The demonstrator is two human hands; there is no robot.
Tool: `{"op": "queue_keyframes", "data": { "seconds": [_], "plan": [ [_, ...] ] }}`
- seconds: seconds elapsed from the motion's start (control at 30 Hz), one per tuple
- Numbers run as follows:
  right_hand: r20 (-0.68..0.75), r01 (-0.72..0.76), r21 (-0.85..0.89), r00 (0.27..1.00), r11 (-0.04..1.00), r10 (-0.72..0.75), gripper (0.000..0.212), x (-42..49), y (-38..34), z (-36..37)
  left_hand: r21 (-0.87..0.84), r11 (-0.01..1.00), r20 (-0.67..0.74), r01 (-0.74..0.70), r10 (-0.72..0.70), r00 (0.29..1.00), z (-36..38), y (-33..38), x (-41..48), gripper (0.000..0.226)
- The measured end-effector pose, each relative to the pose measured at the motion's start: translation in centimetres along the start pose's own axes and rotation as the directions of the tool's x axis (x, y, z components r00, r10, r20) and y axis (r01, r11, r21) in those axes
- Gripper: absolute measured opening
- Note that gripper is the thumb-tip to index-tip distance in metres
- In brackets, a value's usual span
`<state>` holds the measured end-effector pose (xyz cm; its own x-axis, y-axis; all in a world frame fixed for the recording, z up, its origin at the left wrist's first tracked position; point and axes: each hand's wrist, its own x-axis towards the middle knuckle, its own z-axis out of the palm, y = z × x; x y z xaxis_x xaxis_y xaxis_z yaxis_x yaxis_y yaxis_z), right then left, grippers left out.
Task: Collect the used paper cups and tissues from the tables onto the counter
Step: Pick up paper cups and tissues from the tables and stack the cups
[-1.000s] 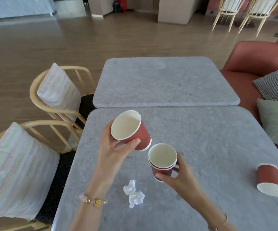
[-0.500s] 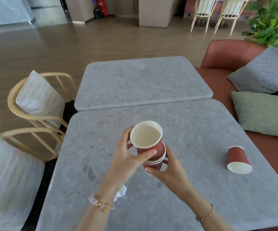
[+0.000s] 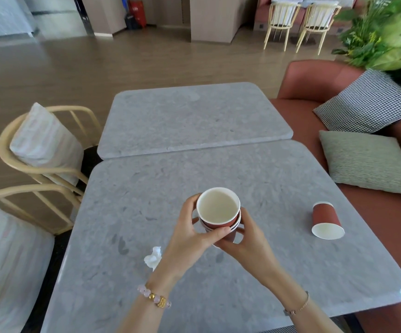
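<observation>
A stack of red paper cups with white insides is held upright above the near grey table. My left hand grips the top cup from the left, thumb across its front. My right hand holds the lower cups from the right and below. Another red paper cup lies on its side at the table's right, mouth toward me. A crumpled white tissue lies on the table just left of my left wrist, partly hidden by it.
A second grey table adjoins the far side. Two wooden chairs with striped cushions stand on the left. A red sofa with a checked pillow and a green pillow runs along the right, with plants behind.
My left hand brought its cup over and pushed it down into the cups in my right hand, so they now form one stack. The view shifted left.
</observation>
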<state>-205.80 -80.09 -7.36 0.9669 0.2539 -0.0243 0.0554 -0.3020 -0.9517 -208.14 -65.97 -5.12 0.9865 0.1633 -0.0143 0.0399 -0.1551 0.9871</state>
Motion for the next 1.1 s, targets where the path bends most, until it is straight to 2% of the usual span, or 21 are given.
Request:
{"op": "queue_keyframes", "data": {
  "seconds": [0.27, 0.47, 0.53, 0.6, 0.67, 0.77, 0.93, 1.1],
  "plan": [
    [-0.014, -0.037, 0.007, 0.999, 0.999, 0.037, 0.056, -0.5, 0.0, -0.6, 0.051, 0.998, 0.034, -0.041, 0.039, 0.999, -0.7, 0.2, -0.7, 0.079],
    [-0.045, -0.057, 0.015, 0.997, 0.998, 0.058, 0.058, -0.6, 0.0, -1.5, 0.099, 0.986, -0.016, -0.135, 0.137, 0.99, -1.8, 1.0, -1.0, 0.051],
    [-0.048, -0.056, 0.015, 0.997, 0.998, 0.056, 0.058, -0.6, -0.1, -1.8, 0.19, 0.963, -0.039, -0.193, 0.204, 0.978, -2.1, 0.9, -0.7, 0.046],
    [-0.057, -0.063, 0.018, 0.996, 0.998, 0.064, 0.061, -0.6, -0.1, -2.1, 0.372, 0.889, -0.044, -0.268, 0.305, 0.951, -2.4, 0.6, -0.2, 0.042],
    [-0.072, -0.068, 0.025, 0.995, 0.997, 0.07, 0.062, -0.6, -0.1, -2.4, 0.565, 0.758, -0.031, -0.326, 0.415, 0.909, -2.6, 0.1, 0.3, 0.043],
    [-0.105, -0.071, 0.033, 0.992, 0.997, 0.074, 0.062, -0.8, -0.2, -2.9, 0.729, 0.587, 0.008, -0.352, 0.507, 0.862, -2.8, -0.2, 0.7, 0.042],
    [-0.19, -0.084, 0.052, 0.977, 0.995, 0.092, 0.062, -1.4, -0.1, -3.9, 0.82, 0.398, 0.098, -0.412, 0.611, 0.785, -2.4, -0.4, 1.3, 0.036],
    [-0.296, -0.112, 0.067, 0.947, 0.991, 0.127, 0.061, -2.8, 0.3, -5.3, 0.824, 0.316, 0.195, -0.47, 0.621, 0.759, -1.3, -1.0, 2.1, 0.036]
  ]
}}
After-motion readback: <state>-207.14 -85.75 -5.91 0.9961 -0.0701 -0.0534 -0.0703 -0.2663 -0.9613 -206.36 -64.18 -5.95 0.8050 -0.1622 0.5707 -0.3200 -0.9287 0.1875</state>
